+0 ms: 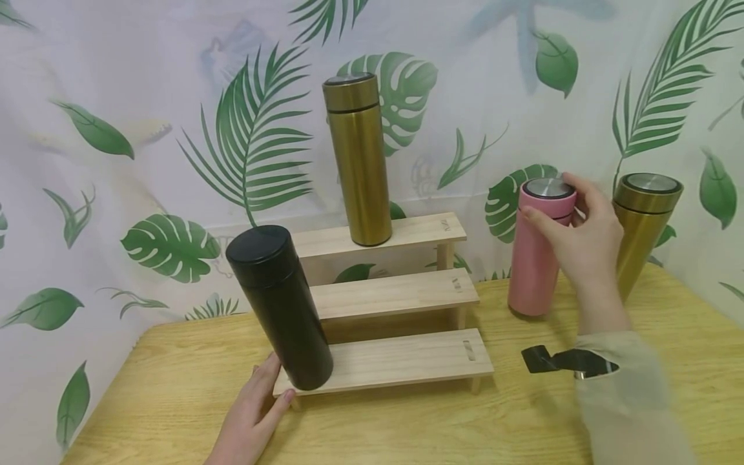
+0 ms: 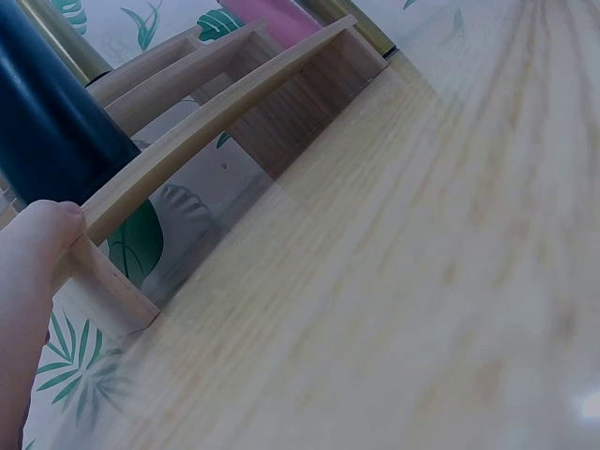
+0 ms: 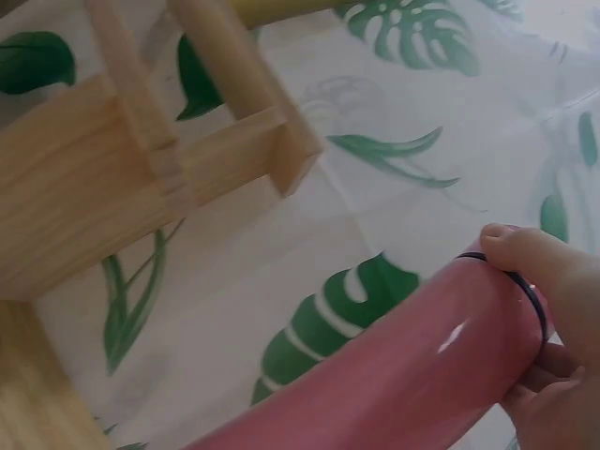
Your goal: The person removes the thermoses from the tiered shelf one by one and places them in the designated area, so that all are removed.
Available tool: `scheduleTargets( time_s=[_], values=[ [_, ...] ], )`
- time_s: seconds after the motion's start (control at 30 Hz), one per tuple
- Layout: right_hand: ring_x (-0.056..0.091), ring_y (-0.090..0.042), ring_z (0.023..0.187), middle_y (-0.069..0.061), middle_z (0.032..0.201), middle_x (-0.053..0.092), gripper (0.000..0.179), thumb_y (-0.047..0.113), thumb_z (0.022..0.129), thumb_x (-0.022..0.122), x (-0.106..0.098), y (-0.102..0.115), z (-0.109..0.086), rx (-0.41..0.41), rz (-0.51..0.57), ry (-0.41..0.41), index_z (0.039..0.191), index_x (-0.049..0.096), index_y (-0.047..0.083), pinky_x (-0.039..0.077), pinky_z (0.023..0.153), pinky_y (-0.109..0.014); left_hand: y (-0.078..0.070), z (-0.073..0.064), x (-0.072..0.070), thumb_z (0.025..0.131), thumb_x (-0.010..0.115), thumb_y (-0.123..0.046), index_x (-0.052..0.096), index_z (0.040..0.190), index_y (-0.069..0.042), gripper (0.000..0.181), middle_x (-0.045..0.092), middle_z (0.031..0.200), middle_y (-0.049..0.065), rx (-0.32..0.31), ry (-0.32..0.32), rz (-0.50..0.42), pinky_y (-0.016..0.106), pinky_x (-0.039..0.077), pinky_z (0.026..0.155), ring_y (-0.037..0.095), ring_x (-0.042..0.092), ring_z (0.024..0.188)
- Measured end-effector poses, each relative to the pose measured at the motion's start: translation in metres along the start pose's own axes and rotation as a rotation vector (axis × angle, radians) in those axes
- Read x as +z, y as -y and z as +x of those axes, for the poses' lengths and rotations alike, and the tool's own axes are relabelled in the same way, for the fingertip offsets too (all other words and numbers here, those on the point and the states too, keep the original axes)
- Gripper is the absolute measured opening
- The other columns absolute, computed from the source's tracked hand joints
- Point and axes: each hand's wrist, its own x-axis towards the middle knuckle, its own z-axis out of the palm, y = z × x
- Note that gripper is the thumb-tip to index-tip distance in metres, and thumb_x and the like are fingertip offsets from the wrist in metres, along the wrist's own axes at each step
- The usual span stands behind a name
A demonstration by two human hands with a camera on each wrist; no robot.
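My right hand (image 1: 587, 239) grips a pink thermos (image 1: 533, 265) round its cap, to the right of a three-step wooden rack (image 1: 401, 361). In the right wrist view, the thumb and curled fingers lie about the cap of the pink thermos (image 3: 403, 366). With its thumb on the front edge, my left hand (image 1: 252, 407) holds the left end of the lowest step; the left wrist view shows that hand (image 2: 37, 272) by the rack's leg. A black thermos (image 1: 281, 310) stands at the left end of that step. On the top step is a gold thermos (image 1: 360, 161).
A second gold thermos (image 1: 645, 226) stands just right of the pink one, partly behind my right hand. A black strap (image 1: 558, 360) hangs from the right sleeve. The wood-grain table (image 1: 407, 426) meets a leaf-patterned cloth (image 1: 145, 168) at the back.
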Motion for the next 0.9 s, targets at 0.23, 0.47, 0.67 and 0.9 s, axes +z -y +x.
scheduleTargets(
  time_s=[0.23,0.47,0.67,0.9],
  values=[
    [0.042,-0.014,0.131,0.001,0.145,0.044,0.071,0.037,0.080,0.076,0.009,-0.014,0.003,0.015,0.051,-0.026,0.142,0.046,0.024,0.037,0.107,-0.029,0.000,0.000,0.000,0.095,0.059,-0.021,0.032,0.150,-0.014,0.061,0.035,0.150,0.008,-0.004,0.001,-0.004,0.017,0.007,0.114,0.032,0.035,0.135],
    [0.041,-0.021,0.132,-0.007,0.143,0.043,0.072,0.034,0.081,0.076,0.006,-0.018,0.006,-0.016,0.022,0.022,0.142,0.043,0.014,0.037,0.108,-0.036,0.000,0.000,-0.001,0.096,0.058,-0.022,0.031,0.151,-0.015,0.061,0.034,0.151,0.007,-0.014,0.007,-0.009,0.016,0.006,0.114,0.031,0.034,0.135],
    [0.034,-0.031,0.135,-0.015,0.147,0.036,0.078,0.034,0.085,0.072,0.001,-0.018,0.006,-0.038,-0.037,0.111,0.146,0.031,0.010,0.034,0.108,-0.047,0.001,0.000,-0.001,0.096,0.059,-0.022,0.032,0.150,-0.015,0.061,0.035,0.151,0.007,-0.012,0.008,-0.009,0.014,0.006,0.113,0.031,0.034,0.135],
    [0.029,-0.029,0.138,-0.012,0.150,0.031,0.080,0.033,0.085,0.072,-0.003,0.004,-0.001,-0.167,-0.157,0.069,0.148,0.028,0.012,0.029,0.110,-0.052,0.001,0.000,0.000,0.096,0.059,-0.024,0.031,0.151,-0.017,0.061,0.034,0.151,0.006,-0.016,0.006,-0.006,0.016,0.007,0.114,0.030,0.034,0.136]
  ],
)
